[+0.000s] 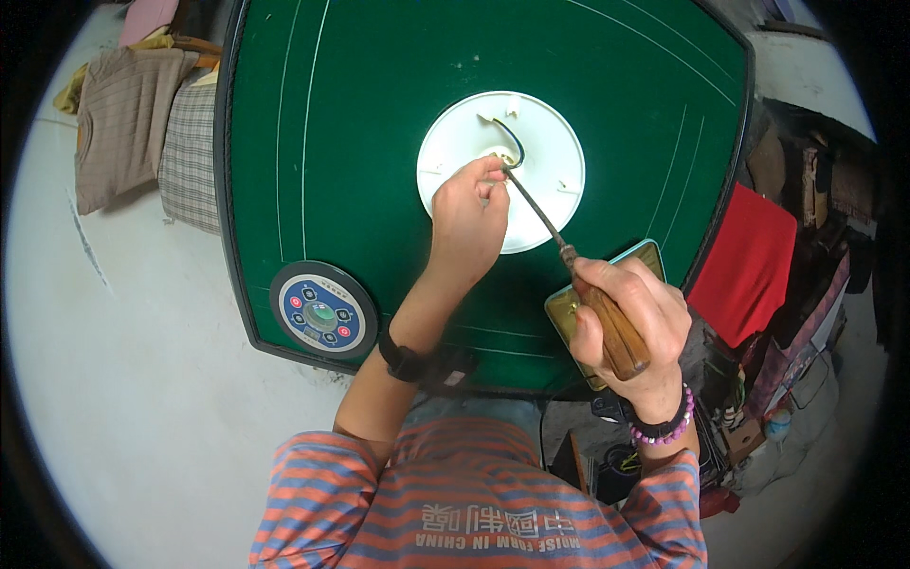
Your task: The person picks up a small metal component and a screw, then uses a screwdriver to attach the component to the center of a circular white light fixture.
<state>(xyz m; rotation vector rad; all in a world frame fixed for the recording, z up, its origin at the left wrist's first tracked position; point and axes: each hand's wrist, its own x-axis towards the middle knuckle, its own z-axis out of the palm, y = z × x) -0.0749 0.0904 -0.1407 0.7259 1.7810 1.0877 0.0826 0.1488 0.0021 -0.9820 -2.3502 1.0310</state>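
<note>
A round white dish-shaped lamp base [545, 204] lies on the green tabletop, with a short dark wire [520, 144] curving over its middle. My right hand [637, 318] is wrapped round the wooden handle of a screwdriver [538, 211]. Its long metal shaft slants up to the left, and the tip meets the centre of the base beside my left fingertips. Thumb and fingers of my left hand [471, 213] are pinched together at that centre, by the wire's lower end. What lies between them is too small and covered to make out.
Left of my left forearm, a round control panel [322, 311] is set at the table corner. A yellowish rectangular case with a pale blue edge [650, 254] lies partly under my right hand. Cushioned seats [133, 123] stand left of the table; red cloth [746, 266] hangs at right.
</note>
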